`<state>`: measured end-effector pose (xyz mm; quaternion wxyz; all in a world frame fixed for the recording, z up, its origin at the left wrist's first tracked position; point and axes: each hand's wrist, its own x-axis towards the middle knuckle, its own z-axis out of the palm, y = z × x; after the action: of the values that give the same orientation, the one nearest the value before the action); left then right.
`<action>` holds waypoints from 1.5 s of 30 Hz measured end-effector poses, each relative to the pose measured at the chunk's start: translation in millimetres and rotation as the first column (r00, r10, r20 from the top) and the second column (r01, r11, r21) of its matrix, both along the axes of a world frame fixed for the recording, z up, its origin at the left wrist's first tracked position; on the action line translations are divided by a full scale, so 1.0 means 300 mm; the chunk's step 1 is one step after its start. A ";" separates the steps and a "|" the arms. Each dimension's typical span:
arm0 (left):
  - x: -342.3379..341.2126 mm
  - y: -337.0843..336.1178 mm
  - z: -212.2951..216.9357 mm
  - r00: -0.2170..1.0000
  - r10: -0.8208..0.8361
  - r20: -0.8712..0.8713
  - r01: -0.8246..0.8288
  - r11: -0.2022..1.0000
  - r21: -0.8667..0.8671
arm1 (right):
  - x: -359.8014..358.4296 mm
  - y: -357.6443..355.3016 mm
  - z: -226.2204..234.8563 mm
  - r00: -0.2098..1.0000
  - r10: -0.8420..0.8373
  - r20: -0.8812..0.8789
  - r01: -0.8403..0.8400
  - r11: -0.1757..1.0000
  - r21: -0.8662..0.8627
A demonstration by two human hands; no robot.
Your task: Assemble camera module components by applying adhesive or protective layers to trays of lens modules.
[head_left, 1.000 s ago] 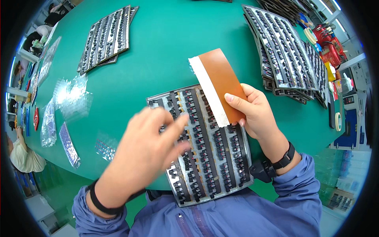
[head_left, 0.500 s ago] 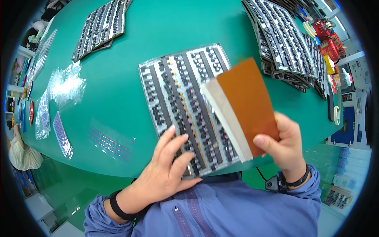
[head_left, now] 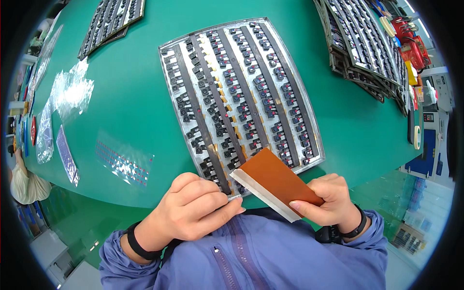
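Observation:
A metal tray [head_left: 186, 72] with rows of small black camera-like modules lies at the middle, its near edge toward me. At its near left corner my left hand [head_left: 195, 205] is closed, with fingers curled round the rim. My right hand [head_left: 326, 200] grips a flat orange-brown board [head_left: 280, 179] that has a whitish strip along one long edge. My right thumb lies on top of the board, at its near right end. The board is tilted over the tray's near edge and hides some modules there; I cannot tell whether it touches them.
A stack of similar trays [head_left: 362, 48] stands at the far right, another tray pile [head_left: 111, 26] at the far left. Clear plastic bags [head_left: 72, 92] and a clear sheet with red dots [head_left: 124, 163] lie to the left. Tape rolls [head_left: 417, 137] and red tools [head_left: 411, 50] line the right edge.
The tray shows more fully, as the board has swung down and left toward its near edge. My left hand, spread on the tray before, has curled closed at its near left corner.

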<state>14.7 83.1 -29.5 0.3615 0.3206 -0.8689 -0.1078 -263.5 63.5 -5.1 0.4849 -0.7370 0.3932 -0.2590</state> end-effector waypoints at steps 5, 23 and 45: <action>0.002 0.006 0.002 0.999 -0.002 0.033 0.002 1.000 0.006 | 0.004 0.006 -0.002 1.000 0.016 -0.008 -0.016 1.000 -0.006; -0.003 0.004 -0.009 0.998 0.002 0.068 -0.004 0.999 0.034 | 0.006 0.004 0.002 0.999 -0.034 -0.005 0.035 0.993 0.112; -0.006 -0.010 -0.013 0.993 0.113 0.015 -0.113 0.994 0.009 | 0.029 0.005 0.004 0.994 -0.105 -0.030 0.107 0.989 0.105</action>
<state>12.8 80.2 -33.3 0.3594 0.3718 -0.8513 -0.0889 -254.8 65.1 -3.9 0.5040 -0.6914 0.4510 -0.2540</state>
